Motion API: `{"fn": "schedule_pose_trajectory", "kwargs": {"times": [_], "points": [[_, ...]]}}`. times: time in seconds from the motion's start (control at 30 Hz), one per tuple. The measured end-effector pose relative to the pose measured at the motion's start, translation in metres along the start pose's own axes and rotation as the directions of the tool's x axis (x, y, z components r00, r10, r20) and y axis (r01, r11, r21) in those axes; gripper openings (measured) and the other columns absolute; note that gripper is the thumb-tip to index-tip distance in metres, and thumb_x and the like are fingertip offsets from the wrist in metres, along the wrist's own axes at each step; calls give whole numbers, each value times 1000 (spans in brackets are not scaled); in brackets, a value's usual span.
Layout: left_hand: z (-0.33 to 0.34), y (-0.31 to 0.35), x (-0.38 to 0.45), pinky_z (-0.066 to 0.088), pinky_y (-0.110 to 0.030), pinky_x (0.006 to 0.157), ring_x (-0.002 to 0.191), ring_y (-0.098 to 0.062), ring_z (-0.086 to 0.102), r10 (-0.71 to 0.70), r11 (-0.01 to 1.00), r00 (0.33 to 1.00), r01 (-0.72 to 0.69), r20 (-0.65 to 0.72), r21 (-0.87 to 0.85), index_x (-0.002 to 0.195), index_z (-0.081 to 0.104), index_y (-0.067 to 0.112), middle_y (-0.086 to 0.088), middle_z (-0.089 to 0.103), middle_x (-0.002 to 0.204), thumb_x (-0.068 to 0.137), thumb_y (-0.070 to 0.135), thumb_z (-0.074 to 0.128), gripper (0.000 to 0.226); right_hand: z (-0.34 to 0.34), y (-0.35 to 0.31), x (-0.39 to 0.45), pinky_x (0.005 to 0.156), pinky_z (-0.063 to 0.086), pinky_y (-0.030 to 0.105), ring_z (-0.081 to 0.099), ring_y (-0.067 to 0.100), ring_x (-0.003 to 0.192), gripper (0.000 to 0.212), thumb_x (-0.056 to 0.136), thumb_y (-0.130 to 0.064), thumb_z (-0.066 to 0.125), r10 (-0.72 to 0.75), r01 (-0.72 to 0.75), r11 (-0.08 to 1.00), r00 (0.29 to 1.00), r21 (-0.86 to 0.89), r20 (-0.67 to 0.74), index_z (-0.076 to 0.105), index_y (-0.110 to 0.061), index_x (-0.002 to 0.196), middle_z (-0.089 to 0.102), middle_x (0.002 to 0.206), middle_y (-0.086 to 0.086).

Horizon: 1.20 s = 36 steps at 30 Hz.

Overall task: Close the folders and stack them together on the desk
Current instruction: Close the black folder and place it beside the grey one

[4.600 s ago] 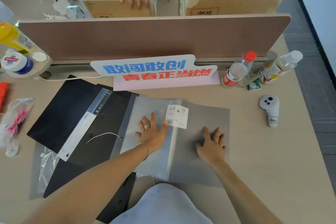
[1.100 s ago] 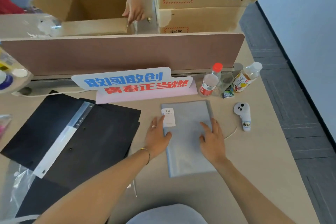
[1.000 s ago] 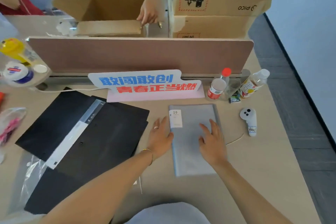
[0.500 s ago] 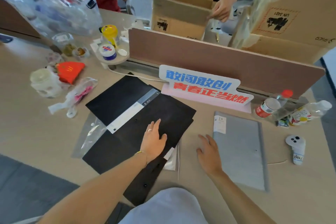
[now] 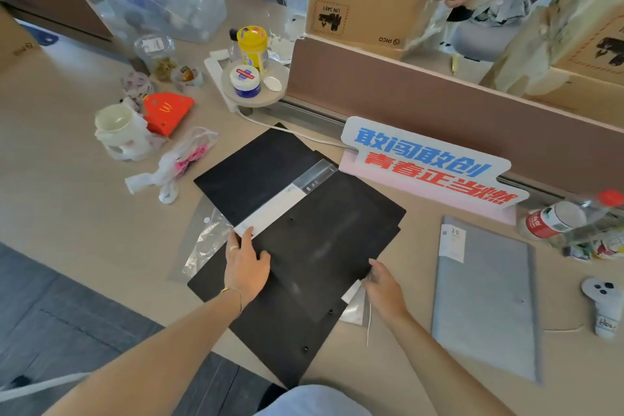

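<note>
A crumpled plastic bag (image 5: pixel 179 164) is lying at the left of the desk (image 5: pixel 67 199), beside a red paper box (image 5: pixel 167 111) and a white cup (image 5: pixel 116 128). A clear plastic sleeve (image 5: pixel 202 243) is poking out from under the open black folder (image 5: pixel 317 240), which is lying spread at an angle in the middle of the desk, its white spine strip (image 5: pixel 287 201) facing up. The left hand (image 5: pixel 244 263) is resting flat and open on this folder, fingertips touching the near end of the strip, gripping nothing. The right hand (image 5: pixel 385 285) is sitting at the folder's right edge with fingers loosely curled; whether it is pinching the cover is hard to tell. To the right, well apart from the black one, the grey folder (image 5: pixel 486 300) is lying closed and flat, a small white label (image 5: pixel 453 243) on its far left corner. A white controller (image 5: pixel 604 306) is resting just beyond it, and a blue-and-red sign (image 5: pixel 429 164) is standing behind both folders
</note>
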<state>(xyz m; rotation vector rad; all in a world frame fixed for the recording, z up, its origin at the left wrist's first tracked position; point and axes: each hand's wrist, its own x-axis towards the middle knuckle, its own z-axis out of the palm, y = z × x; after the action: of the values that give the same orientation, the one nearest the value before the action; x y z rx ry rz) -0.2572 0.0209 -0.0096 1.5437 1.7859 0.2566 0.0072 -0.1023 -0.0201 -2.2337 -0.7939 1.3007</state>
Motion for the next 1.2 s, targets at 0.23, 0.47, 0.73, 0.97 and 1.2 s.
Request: {"fn": "schedule_pose_trajectory", "kwargs": {"times": [0.23, 0.47, 0.73, 0.97, 1.2], "points": [[4, 9, 21, 58, -41, 91, 86, -22, 67, -271, 880, 961, 269, 51, -392, 152, 34, 30, -7, 66, 107, 102, 16, 54, 55, -3, -18, 0, 107, 35, 28, 45, 23, 140, 57, 94, -8, 56, 136, -134, 973, 991, 189, 4, 41, -18, 149, 49, 150, 7], [0, 28, 2, 54, -26, 67, 76, -18, 62, -173, 945, 984, 179, 47, -275, 160, 17, 29, -1, 58, 88, 97, 2, 60, 81, -9, -23, -10, 103, 35, 29, 47, 28, 134, 48, 97, -6, 53, 187, -164, 921, 982, 353, -31, 46, -16, 143, 51, 139, 1], [8, 22, -23, 48, -15, 68, 76, -16, 64, -108, 979, 981, 133, 160, -155, 162, 13, 27, -2, 61, 89, 98, 9, 61, 82, -25, -3, -1, 106, 47, 49, 62, 29, 112, 17, 103, -18, 49, 325, -224, 646, 946, 730, 3, 61, -19, 115, 65, 122, 4], [-9, 27, -28, 54, -31, 91, 106, -23, 66, 47, 974, 999, -52, 25, 222, 128, 63, 22, -4, 68, 123, 103, 35, 44, 33, -37, 2, -3, 111, 36, 43, 56, 25, 120, 26, 104, -10, 40, 290, -117, 557, 955, 822, -61, 61, -21, 115, 62, 129, 2], [-8, 81, -9, 43, -51, 108, 130, -30, 51, 109, 993, 987, -113, 117, 31, 135, 49, 27, -7, 55, 143, 93, 63, 37, 57, -66, 1, -18, 112, 35, 41, 55, 24, 127, 34, 104, -8, 40, 192, -46, 443, 980, 896, -44, 59, -20, 130, 61, 136, 0]]}}
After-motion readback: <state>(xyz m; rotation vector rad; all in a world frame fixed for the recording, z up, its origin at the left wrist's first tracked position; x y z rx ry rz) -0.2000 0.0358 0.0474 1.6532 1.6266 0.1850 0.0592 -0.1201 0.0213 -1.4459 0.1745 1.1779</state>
